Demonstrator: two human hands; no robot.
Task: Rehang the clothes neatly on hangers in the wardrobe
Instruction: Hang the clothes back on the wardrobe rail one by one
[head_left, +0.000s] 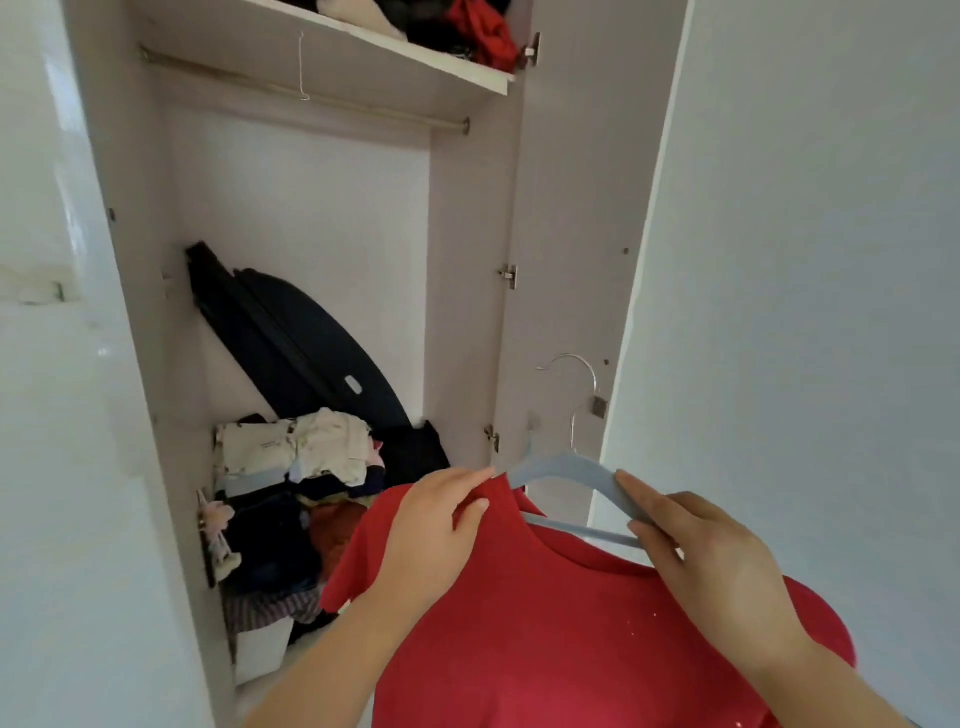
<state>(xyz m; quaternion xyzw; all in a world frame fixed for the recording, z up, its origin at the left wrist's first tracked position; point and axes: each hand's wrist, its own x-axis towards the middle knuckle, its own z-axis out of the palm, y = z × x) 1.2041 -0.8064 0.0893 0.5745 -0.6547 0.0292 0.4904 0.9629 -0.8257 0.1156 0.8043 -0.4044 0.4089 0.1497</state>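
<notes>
1. The left hand (436, 525), at lower centre of the frame, pinches the neckline of the red shirt (545, 634) between thumb and curled fingers.
2. The right hand (696, 551), at lower right, grips the right arm of the blue-grey hanger (566, 467).
3. The hanger's left arm enters the shirt's neck opening, and its metal hook rises in front of the open wardrobe door (561, 234).
4. The shirt fills the bottom of the frame, well below the rail (311, 98) at upper left.
5. A pile of clothes (296, 493) lies inside the wardrobe, at lower left of centre.

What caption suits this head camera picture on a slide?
The left hand pinches the collar of the red shirt while the right hand holds the blue-grey hanger before the open wardrobe.
</notes>
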